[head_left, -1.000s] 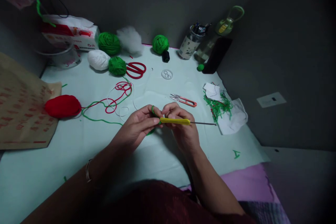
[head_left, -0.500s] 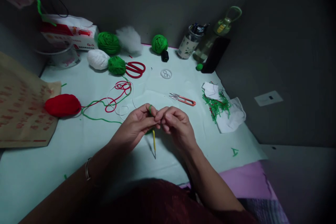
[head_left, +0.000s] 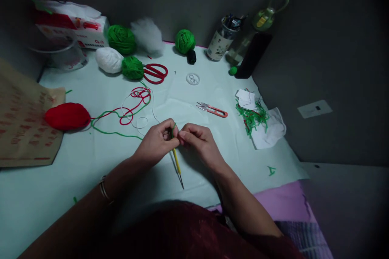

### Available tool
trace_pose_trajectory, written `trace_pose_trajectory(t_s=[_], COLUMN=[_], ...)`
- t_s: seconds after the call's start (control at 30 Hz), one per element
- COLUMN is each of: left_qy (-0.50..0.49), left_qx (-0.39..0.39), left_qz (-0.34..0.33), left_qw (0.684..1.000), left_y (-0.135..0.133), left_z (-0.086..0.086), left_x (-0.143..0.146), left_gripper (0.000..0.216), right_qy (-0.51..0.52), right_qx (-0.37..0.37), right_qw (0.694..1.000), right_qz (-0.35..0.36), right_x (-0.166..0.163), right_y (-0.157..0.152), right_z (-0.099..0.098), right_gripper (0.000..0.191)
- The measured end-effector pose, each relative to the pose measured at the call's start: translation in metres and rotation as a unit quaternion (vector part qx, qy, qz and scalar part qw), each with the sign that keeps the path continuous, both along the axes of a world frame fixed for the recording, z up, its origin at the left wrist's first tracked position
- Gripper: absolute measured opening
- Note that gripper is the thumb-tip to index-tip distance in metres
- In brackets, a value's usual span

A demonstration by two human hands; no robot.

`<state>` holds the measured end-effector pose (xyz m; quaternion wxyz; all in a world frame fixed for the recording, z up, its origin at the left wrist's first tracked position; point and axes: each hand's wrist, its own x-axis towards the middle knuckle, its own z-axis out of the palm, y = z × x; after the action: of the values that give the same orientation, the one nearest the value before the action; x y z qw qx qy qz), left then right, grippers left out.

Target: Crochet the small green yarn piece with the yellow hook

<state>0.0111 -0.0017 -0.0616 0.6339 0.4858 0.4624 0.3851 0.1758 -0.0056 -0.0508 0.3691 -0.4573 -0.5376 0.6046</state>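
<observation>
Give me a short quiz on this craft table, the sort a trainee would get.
1. What colour is the yarn looped over a finger of the left hand?
2. Relative to the right hand, the orange thread snips are: A gripped in it; B on the table beyond it; C tucked under it.
3. True or false: the crochet hook points its metal end toward the back wall.
Key: 1 green; 2 B; 3 false, the metal end points toward the person.
</observation>
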Motion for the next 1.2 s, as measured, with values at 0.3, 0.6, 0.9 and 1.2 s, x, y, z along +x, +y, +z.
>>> trace_pose_trajectory(t_s=[0.3,0.6,0.9,1.2], left_qy=[-0.148,-0.002,-0.218,-0.215], left_qx=[-0.075,0.020,-0.144,-0.158], left_qz=[0.045,0.067,0.074,0.103], left_qw=[0.985,0.998,0.962,0.958], left_y=[0.005,0.002,0.002,0.006], left_z=[-0.002,0.005,-0.002,-0.004], left_x=[-0.003,0.000,0.000,-0.001], left_gripper=[0.008,0.007,0.015,0.015], right_qy=[-0.087,-0.198,-0.276,-0.247], right_qx=[0.199,0.352,0.437,0.406], right_qw=[0.964,0.893,0.852,0.874], right_qz=[-0.150,-0.196,-0.081,-0.100], right_x=[0.003,-0.008,-0.008,-0.005], right_y=[0.006,-0.003,-0.007,-0.005], right_z=[-0.003,-0.002,-0.009,-0.007], right_gripper=[0.016,0.012,0.021,0.014])
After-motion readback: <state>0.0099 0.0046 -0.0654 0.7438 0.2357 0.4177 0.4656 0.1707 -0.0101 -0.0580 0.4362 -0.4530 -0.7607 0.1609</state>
